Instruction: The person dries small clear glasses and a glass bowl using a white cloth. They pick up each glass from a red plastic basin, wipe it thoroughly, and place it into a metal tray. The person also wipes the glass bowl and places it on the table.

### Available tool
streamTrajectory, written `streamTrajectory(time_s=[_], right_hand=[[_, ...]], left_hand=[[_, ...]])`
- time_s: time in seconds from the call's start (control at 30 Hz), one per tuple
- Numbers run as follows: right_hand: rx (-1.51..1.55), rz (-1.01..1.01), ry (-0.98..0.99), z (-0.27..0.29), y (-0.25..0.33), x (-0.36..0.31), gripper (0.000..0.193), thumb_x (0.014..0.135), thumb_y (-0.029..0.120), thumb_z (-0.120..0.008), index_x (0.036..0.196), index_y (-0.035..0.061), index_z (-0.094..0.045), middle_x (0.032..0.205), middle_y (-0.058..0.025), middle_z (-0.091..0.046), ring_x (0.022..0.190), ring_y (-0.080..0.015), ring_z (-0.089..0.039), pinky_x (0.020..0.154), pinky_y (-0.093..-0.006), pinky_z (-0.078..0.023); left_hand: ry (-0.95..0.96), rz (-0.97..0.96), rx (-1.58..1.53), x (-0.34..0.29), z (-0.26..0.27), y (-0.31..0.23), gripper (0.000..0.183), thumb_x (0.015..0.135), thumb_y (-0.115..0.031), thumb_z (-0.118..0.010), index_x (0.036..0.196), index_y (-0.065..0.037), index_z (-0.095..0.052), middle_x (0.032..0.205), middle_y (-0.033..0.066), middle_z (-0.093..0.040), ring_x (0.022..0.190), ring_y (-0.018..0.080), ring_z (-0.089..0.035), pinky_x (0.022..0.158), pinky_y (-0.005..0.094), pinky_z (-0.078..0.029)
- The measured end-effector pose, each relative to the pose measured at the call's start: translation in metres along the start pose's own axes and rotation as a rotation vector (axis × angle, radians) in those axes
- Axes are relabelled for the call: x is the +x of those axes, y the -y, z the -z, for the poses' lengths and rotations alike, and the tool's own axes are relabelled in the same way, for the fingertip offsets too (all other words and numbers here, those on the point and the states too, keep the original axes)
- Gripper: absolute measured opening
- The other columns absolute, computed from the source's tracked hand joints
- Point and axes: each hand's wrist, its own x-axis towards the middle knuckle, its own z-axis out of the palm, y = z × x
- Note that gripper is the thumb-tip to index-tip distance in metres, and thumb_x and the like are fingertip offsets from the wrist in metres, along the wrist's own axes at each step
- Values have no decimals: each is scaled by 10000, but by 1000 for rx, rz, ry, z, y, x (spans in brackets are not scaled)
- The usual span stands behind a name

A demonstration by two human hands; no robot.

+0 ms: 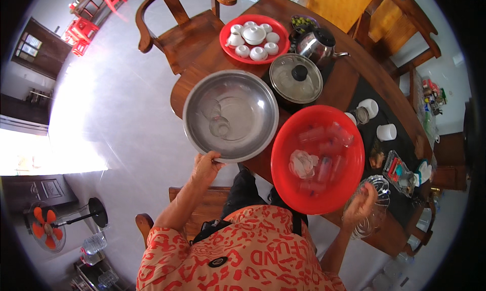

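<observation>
My left hand [206,167] is closed on the near rim of a wide stainless steel basin [255,114]. Inside that basin a few clear glasses [218,126] lie on their sides at the left. To its right is a red plastic basin [283,162] holding several clear glasses [324,169] and a crumpled whitish cloth or bag [302,164]. My right hand [360,204] hovers off the red basin's lower right rim with fingers loosely apart, nothing visible in it. Clear glassware [377,210] stands right beside this hand, partly hidden by it.
On the wooden table [202,63] sit a red tray [230,50] of white teaware, a steel kettle [314,45] and a lidded pot [288,83]. White cups [386,132] and a glass tray [397,172] stand at the right. Wooden chairs [190,33] surround the table; a fan [48,225] is lower left.
</observation>
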Motion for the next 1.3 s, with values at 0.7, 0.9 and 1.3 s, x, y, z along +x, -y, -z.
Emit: streamTrajectory(time_s=[0.7,0.9,1.3], right_hand=[[-327,291,763,-145,40,-21,372,733,6,-579,1097,77,-558,1246,-153,-406,1136,-421,-390,955,-497,-395],[-206,275,760,-152,43,-12,342,763,56,-544,1103,43,-569,1180,-178,-436,1095,-410,-423,938,-486,-393],[-324,533,924,-166,-32,-49,456,865,149,-514,1315,95,-460,1378,-210,-346,1185,-502,-350,891,-474,-478]], left_hand=[[-105,-254,184,-61,-34,-17,210,875,-80,-551,1076,-27,-526,960,35,-538,812,138,-535,650,249,-426],[546,-694,857,-100,-114,5,237,836,11,-603,1055,-44,-533,971,20,-553,871,58,-530,717,221,-453],[277,-1121,1902,12,-226,134,689,722,-163,-654,1334,17,-394,1292,197,-440,1169,331,-452,908,450,-429]])
